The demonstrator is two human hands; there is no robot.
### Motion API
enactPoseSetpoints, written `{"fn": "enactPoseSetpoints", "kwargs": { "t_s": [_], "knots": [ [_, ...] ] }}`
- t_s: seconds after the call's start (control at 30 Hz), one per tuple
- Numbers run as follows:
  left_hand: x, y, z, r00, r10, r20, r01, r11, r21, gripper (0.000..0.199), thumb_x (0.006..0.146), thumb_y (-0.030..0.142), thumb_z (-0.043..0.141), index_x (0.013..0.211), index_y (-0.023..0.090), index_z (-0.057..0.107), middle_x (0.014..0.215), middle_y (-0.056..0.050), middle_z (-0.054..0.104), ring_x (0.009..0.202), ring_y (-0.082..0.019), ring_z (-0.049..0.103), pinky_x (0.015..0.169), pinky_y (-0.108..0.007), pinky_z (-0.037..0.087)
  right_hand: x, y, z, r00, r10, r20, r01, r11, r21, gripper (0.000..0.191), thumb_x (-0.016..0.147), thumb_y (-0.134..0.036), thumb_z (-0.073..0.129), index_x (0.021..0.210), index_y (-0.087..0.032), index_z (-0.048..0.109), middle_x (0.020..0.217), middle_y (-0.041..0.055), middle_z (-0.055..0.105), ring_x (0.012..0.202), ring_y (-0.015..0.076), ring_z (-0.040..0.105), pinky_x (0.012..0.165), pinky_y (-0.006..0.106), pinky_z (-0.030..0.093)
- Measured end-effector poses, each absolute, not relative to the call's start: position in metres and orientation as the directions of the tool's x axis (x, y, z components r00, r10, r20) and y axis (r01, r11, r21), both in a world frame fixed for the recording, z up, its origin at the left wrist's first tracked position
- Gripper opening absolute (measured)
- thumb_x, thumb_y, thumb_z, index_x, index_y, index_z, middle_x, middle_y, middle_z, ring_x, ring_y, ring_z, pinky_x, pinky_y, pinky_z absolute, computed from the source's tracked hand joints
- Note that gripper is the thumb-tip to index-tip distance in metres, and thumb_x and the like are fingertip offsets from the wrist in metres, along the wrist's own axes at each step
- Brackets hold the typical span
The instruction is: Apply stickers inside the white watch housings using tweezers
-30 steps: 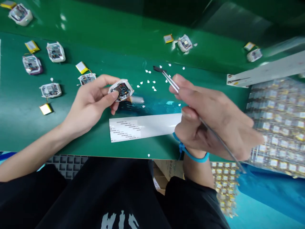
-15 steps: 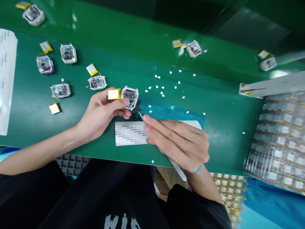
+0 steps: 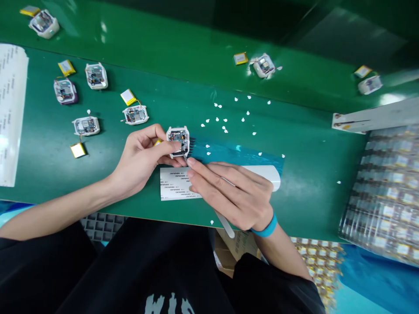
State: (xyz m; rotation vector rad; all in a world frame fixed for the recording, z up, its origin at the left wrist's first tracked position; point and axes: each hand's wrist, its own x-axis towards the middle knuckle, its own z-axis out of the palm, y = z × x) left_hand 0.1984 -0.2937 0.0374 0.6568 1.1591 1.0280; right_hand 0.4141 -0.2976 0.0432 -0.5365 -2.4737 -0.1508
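Note:
My left hand (image 3: 144, 152) grips a white smartwatch case (image 3: 178, 136) by its edge, thumb pressed on the exposed circuit board inside. The case's yellow battery (image 3: 158, 142) is mostly hidden behind the fingers. My right hand (image 3: 235, 192) is closed around metal tweezers (image 3: 225, 224), whose tip reaches the lower edge of the case. Below both hands lies a white printed adhesive sheet (image 3: 176, 185), partly covered by the right hand. A blue film (image 3: 242, 152) with dark strips at its left end lies just behind it.
Several open watch cases (image 3: 135, 114) with yellow batteries (image 3: 78, 150) lie on the green mat (image 3: 157, 96). Small white round stickers (image 3: 225, 129) are scattered right of centre. Clear trays of parts (image 3: 386, 196) and a white bracket (image 3: 376, 113) stand at the right; another printed sheet (image 3: 11, 117) lies left.
My left hand has turned the watch case more upright and lowered it slightly, hiding most of its battery. My right hand has moved left, bringing the tweezer tip to the case.

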Motion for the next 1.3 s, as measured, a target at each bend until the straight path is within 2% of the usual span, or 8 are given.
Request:
{"fn": "enactPoseSetpoints", "kwargs": {
  "t_s": [0.27, 0.43, 0.67, 0.9, 1.0, 1.07, 1.13, 1.3],
  "knots": [
    [0.199, -0.295, 0.036, 0.008, 0.927, -0.375, -0.235, 0.366, 0.9, 0.02, 0.078, 0.018, 0.081, 0.072, 0.018, 0.062, 0.067, 0.003, 0.07, 0.057, -0.013, 0.071, 0.058, -0.025, 0.064, 0.411, -0.3, 0.041, -0.731, 0.358, 0.58, 0.413, 0.91, -0.041, 0.013, 0.098, -0.016, 0.071, 0.107, -0.017, 0.079, 0.12, 0.0088, 0.079, 0.089, 0.0181, 0.079, 0.071, 0.028, 0.067],
    [0.201, -0.296, 0.036, -0.012, 0.959, -0.284, -0.132, 0.28, 0.951, 0.026, 0.081, 0.019, 0.08, 0.106, 0.02, 0.072, 0.081, 0.001, 0.075, 0.059, -0.015, 0.071, 0.06, -0.028, 0.065, 0.412, -0.302, 0.04, -0.681, 0.438, 0.586, 0.421, 0.89, -0.176, 0.017, 0.096, -0.012, 0.071, 0.113, -0.013, 0.076, 0.122, 0.0134, 0.077, 0.094, 0.0202, 0.08, 0.074, 0.031, 0.069],
    [0.198, -0.293, 0.04, 0.031, 0.966, -0.257, -0.139, 0.259, 0.956, 0.027, 0.084, 0.021, 0.08, 0.11, 0.021, 0.072, 0.085, 0.0, 0.075, 0.061, -0.016, 0.072, 0.063, -0.03, 0.065, 0.416, -0.303, 0.04, -0.636, 0.524, 0.567, 0.399, 0.852, -0.34, 0.028, 0.093, -0.006, 0.072, 0.121, -0.011, 0.074, 0.122, 0.016, 0.078, 0.101, 0.0223, 0.08, 0.085, 0.033, 0.07],
    [0.195, -0.29, 0.03, 0.091, 0.956, -0.279, -0.093, 0.287, 0.953, 0.052, 0.079, 0.026, 0.086, 0.125, 0.023, 0.063, 0.085, 0.001, 0.073, 0.064, -0.017, 0.072, 0.064, -0.033, 0.061, 0.422, -0.299, 0.039, -0.602, 0.456, 0.656, 0.455, 0.871, -0.187, 0.029, 0.097, -0.011, 0.069, 0.125, -0.015, 0.072, 0.126, 0.0125, 0.077, 0.1, 0.0227, 0.081, 0.076, 0.032, 0.069],
    [0.181, -0.252, 0.024, 0.059, 0.994, -0.091, 0.179, 0.08, 0.981, 0.059, 0.078, 0.034, 0.087, 0.131, 0.025, 0.061, 0.076, 0.007, 0.066, 0.063, -0.013, 0.065, 0.063, -0.032, 0.053, 0.423, -0.297, 0.039, -0.622, 0.396, 0.675, 0.476, 0.876, -0.075, 0.021, 0.098, -0.014, 0.07, 0.119, -0.013, 0.074, 0.123, 0.0132, 0.078, 0.092, 0.0213, 0.08, 0.073, 0.032, 0.067],
    [0.164, -0.213, 0.025, 0.04, 0.993, 0.11, 0.536, -0.114, 0.836, 0.058, 0.078, 0.039, 0.087, 0.129, 0.03, 0.062, 0.076, 0.011, 0.06, 0.069, -0.009, 0.057, 0.069, -0.031, 0.048, 0.422, -0.297, 0.042, -0.624, 0.359, 0.694, 0.478, 0.878, -0.025, 0.015, 0.1, -0.016, 0.067, 0.112, -0.012, 0.076, 0.119, 0.0128, 0.079, 0.089, 0.0194, 0.079, 0.07, 0.03, 0.066],
    [0.148, -0.175, 0.032, 0.104, 0.991, 0.088, 0.809, -0.136, 0.572, 0.032, 0.091, 0.047, 0.071, 0.118, 0.032, 0.063, 0.076, 0.01, 0.053, 0.085, -0.011, 0.05, 0.081, -0.031, 0.045, 0.421, -0.298, 0.044, -0.622, 0.345, 0.703, 0.479, 0.878, -0.007, 0.013, 0.102, -0.017, 0.066, 0.108, -0.015, 0.077, 0.118, 0.0109, 0.08, 0.09, 0.0173, 0.079, 0.071, 0.028, 0.066],
    [0.161, -0.126, 0.048, 0.166, 0.978, 0.124, 0.857, -0.205, 0.472, 0.04, 0.095, 0.038, 0.061, 0.133, 0.031, 0.054, 0.091, 0.004, 0.052, 0.117, -0.018, 0.038, 0.107, -0.037, 0.036, 0.421, -0.3, 0.046, -0.631, 0.321, 0.706, 0.478, 0.878, 0.028, 0.015, 0.102, -0.018, 0.066, 0.108, -0.013, 0.078, 0.119, 0.0107, 0.079, 0.088, 0.0158, 0.078, 0.07, 0.026, 0.065]
  ]
}}
